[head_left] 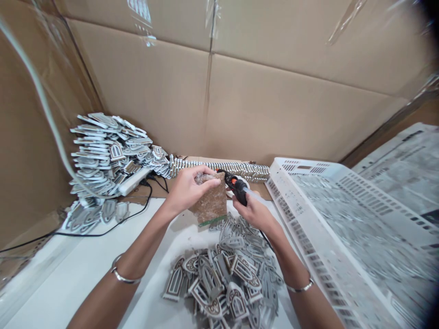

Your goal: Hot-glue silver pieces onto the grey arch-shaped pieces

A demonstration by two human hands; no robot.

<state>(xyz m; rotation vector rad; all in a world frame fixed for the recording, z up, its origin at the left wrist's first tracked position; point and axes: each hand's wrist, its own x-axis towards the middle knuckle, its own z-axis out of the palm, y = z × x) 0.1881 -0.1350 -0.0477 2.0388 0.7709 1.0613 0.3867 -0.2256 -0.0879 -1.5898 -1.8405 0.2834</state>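
My left hand pinches the upper edge of a brown rectangular block with a rough, glue-smeared face and a green strip along its bottom. Closed around the handle of a black hot glue gun with orange parts is my right hand. The gun's nozzle end meets the block's top right corner; whether they touch I cannot tell. A clear glue stick juts from the gun's back. Below both hands lies a loose heap of small arched, window-shaped pieces in white, grey and brown.
A taller stack of arched pieces stands at the left beside a white power strip and black cable. A row of pieces lines the cardboard wall. At right stands a white plastic crate holding many pieces.
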